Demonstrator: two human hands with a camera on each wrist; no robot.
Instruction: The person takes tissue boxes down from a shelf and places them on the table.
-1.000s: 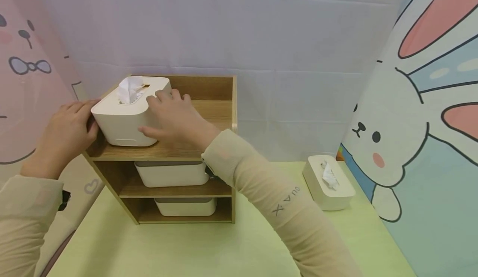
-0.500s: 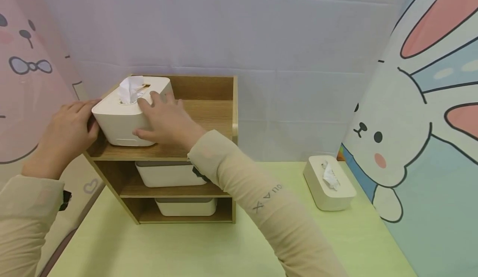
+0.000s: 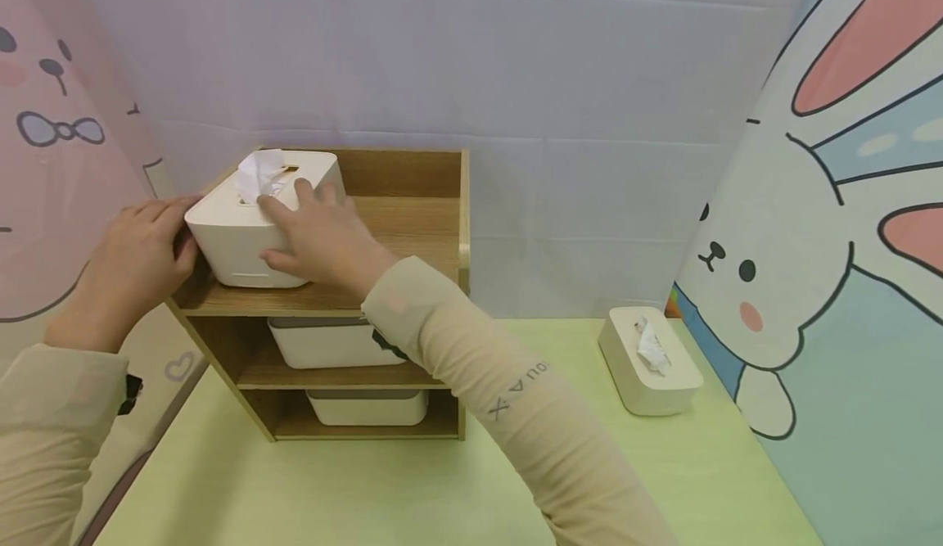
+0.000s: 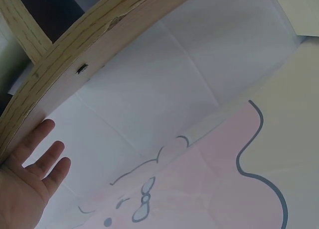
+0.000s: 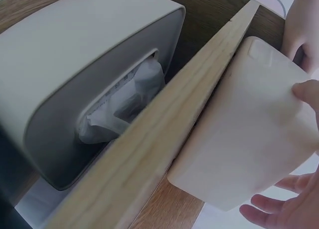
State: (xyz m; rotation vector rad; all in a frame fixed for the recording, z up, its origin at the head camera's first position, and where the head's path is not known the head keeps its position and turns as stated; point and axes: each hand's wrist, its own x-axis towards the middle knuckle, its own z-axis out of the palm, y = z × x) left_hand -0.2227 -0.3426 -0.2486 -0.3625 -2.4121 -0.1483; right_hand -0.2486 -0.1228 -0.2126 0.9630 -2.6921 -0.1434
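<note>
A white tissue box (image 3: 243, 243) with a tissue poking out of its top stands on the top tier of a wooden shelf (image 3: 405, 223), at the left end. My left hand (image 3: 136, 259) holds the shelf's left side panel, thumb inside beside the box. In the left wrist view, the fingers (image 4: 42, 134) lie along the panel's outer face. My right hand (image 3: 320, 235) is at the box's front right, fingers spread over its top. In the right wrist view, the thumb (image 5: 304, 91) touches the front face.
Below, white boxes sit on the middle (image 3: 331, 345) and bottom (image 3: 368, 408) tiers; the middle one (image 5: 99, 50) shows a tissue opening in the right wrist view. Another white tissue box (image 3: 648, 358) rests on the green table (image 3: 354, 489) to the right. Cartoon-printed cloth hangs around.
My right hand has moved left over the tissue box, its fingers coming farther across the top. The left hand, the box and the shelf look unmoved.
</note>
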